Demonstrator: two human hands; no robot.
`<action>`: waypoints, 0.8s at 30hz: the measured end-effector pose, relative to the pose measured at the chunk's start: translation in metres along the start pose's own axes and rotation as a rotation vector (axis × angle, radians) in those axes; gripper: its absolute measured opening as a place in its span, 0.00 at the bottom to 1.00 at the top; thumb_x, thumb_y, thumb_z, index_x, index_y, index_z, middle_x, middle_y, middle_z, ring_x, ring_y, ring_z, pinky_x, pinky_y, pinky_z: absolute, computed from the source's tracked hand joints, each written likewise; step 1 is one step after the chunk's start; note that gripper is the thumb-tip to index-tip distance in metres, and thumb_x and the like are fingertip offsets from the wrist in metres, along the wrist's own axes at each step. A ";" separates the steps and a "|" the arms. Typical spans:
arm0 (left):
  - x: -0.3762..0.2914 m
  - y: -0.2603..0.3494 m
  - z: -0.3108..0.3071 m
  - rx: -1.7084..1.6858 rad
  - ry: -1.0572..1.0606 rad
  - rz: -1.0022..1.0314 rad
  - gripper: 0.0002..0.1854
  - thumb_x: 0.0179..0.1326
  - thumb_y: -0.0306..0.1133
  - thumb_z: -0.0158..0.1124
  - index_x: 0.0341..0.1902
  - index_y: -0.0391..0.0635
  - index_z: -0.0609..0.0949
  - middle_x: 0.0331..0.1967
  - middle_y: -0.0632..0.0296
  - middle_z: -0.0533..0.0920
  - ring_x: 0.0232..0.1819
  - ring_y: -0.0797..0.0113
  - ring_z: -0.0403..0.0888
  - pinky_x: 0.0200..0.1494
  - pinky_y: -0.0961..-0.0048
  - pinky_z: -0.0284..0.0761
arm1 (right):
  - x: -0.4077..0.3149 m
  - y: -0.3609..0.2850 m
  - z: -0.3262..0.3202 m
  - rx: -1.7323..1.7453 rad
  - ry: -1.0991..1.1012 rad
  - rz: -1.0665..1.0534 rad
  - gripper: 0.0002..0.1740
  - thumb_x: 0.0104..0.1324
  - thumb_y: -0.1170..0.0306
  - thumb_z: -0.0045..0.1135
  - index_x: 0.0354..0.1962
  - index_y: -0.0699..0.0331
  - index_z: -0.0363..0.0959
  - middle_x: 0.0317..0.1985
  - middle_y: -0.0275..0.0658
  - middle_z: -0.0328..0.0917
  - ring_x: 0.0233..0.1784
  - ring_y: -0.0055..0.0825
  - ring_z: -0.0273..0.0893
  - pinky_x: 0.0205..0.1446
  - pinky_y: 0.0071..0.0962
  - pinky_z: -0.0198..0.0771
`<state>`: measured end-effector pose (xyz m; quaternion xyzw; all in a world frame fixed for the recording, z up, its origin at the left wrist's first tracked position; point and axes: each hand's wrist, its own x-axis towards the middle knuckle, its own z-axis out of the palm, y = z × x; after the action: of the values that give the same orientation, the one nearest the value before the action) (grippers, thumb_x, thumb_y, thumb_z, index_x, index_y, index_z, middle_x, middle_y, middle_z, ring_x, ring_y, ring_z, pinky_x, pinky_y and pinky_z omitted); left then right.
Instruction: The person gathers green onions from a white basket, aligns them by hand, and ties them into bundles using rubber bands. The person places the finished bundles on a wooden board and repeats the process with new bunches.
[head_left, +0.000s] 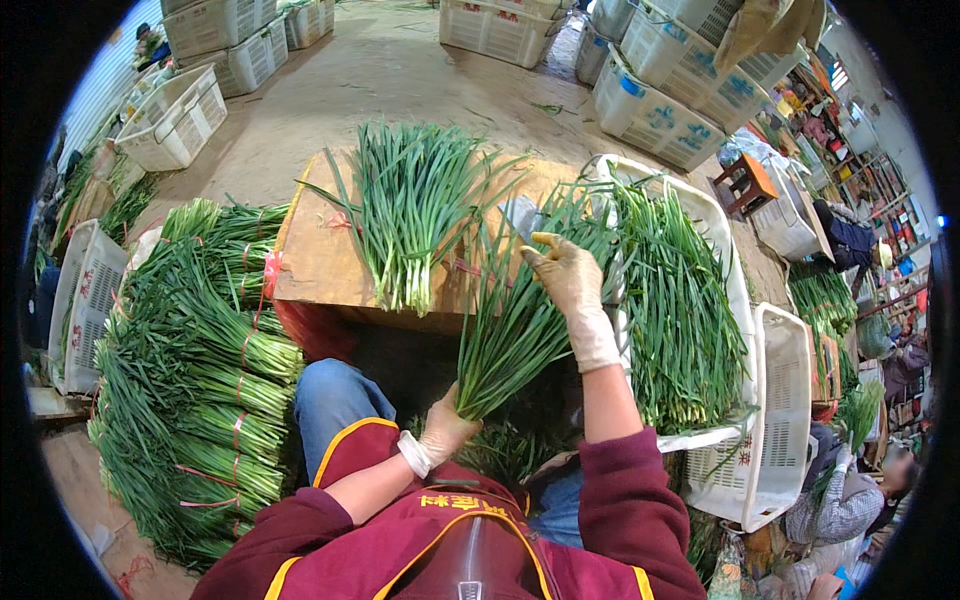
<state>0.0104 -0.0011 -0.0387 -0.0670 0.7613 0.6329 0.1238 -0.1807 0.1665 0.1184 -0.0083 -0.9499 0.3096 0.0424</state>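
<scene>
My left hand (446, 431), in a pale glove, grips a loose bunch of garlic chives (510, 349) near its lower ends, above my lap. The long green leaves fan up and to the right. Over the upper part of this bunch is my right hand (570, 281), in a stained glove, its thumb and forefinger apart with nothing seen between them. A pile of chives (416, 210) with pale stalk ends towards me lies on the wooden work surface (319, 262). To the right, a white plastic crate (731, 255) is heaped with more loose chives (667, 300).
Tied bundles of chives (232, 375) are stacked at my left. Another white crate (784, 420) stands beyond the full one. Stacked crates (660, 112) and a wooden stool (746, 184) are farther off. A person (840, 495) holding chives sits at the far right.
</scene>
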 end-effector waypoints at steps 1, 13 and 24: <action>0.000 0.001 -0.001 0.038 0.002 0.011 0.36 0.42 0.31 0.70 0.61 0.44 0.71 0.43 0.49 0.84 0.46 0.56 0.83 0.49 0.69 0.76 | 0.007 -0.004 0.006 0.010 -0.052 0.016 0.23 0.57 0.50 0.61 0.44 0.54 0.79 0.35 0.40 0.83 0.39 0.39 0.80 0.45 0.33 0.73; 0.002 0.013 -0.008 0.116 -0.022 0.032 0.36 0.43 0.32 0.68 0.62 0.48 0.71 0.39 0.48 0.83 0.43 0.50 0.82 0.46 0.63 0.76 | -0.055 0.002 -0.004 1.442 -0.011 0.089 0.12 0.69 0.63 0.51 0.34 0.65 0.75 0.18 0.33 0.74 0.11 0.13 0.60 0.17 0.17 0.57; -0.003 0.020 -0.009 0.261 0.021 0.104 0.38 0.45 0.36 0.63 0.66 0.52 0.68 0.40 0.44 0.81 0.42 0.44 0.80 0.44 0.57 0.76 | -0.027 -0.052 0.008 0.137 0.195 -0.372 0.11 0.62 0.66 0.61 0.41 0.60 0.81 0.25 0.38 0.82 0.24 0.22 0.78 0.26 0.24 0.71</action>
<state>0.0072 -0.0066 -0.0171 -0.0175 0.8408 0.5335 0.0905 -0.1543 0.1184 0.1408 0.1400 -0.9032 0.3581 0.1908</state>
